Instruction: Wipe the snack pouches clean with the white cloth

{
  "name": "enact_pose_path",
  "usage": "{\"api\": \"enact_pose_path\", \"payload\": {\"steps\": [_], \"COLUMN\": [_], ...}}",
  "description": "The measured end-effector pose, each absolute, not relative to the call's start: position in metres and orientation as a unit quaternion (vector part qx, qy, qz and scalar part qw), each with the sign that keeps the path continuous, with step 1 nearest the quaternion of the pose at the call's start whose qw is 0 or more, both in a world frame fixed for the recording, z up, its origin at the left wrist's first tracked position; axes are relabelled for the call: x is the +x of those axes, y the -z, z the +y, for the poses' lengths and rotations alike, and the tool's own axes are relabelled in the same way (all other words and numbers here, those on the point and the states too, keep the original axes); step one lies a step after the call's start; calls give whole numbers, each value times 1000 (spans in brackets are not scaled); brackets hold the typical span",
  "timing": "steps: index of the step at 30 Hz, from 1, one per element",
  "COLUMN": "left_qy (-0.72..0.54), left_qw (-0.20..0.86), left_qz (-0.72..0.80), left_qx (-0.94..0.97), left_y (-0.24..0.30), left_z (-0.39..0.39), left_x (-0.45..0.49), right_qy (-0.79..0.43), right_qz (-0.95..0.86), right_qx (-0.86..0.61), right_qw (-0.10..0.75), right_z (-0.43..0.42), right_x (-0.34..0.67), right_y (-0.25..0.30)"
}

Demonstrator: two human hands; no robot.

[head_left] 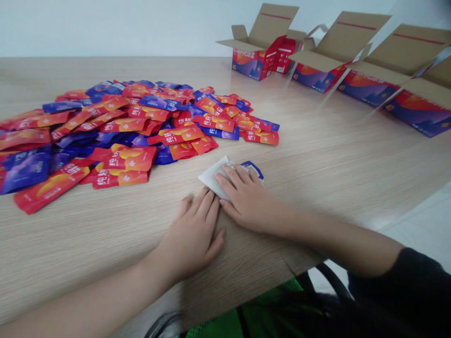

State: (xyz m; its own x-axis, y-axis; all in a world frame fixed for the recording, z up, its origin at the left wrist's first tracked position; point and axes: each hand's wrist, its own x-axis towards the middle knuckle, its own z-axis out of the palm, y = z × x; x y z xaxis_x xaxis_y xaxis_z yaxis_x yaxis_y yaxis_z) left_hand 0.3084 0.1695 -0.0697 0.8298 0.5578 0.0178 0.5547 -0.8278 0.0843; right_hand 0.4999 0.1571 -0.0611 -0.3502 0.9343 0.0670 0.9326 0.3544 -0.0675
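My right hand lies flat over a white sachet, pinning it to the wooden table. A small blue-and-white packet pokes out beyond my right fingertips, partly hidden by them. My left hand rests palm down just to the left, with its fingertips at or very near the white sachet's lower edge. Up and to the left spreads a large heap of red-orange and blue sachets with printed Chinese characters. Neither hand touches the heap.
Several open cardboard cartons with red, orange and blue print, such as the nearest large one, stand in a row along the table's far right. A dark sleeve covers my right upper arm. Below the near table edge are a green item and pale floor tiles.
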Motion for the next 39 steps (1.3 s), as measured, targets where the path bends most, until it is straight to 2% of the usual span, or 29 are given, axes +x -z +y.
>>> {"api": "enact_pose_path", "payload": {"steps": [10, 18, 30, 39], "left_qy": [-19, -18, -12, -23], "left_qw": [25, 33, 30, 36], "left_qz": [292, 290, 298, 292], "left_qx": [956, 956, 954, 956], "left_y": [71, 69, 70, 71], "left_z": [169, 169, 169, 169], "left_x": [309, 309, 310, 308], "right_qy": [-9, -15, -14, -10], "right_qz": [-743, -817, -751, -812], "right_qx": [-668, -575, -660, -582], "right_qw": [18, 48, 27, 50], "right_z": [173, 161, 173, 163], "right_x": [529, 504, 527, 507], "right_y": [59, 63, 63, 64]}}
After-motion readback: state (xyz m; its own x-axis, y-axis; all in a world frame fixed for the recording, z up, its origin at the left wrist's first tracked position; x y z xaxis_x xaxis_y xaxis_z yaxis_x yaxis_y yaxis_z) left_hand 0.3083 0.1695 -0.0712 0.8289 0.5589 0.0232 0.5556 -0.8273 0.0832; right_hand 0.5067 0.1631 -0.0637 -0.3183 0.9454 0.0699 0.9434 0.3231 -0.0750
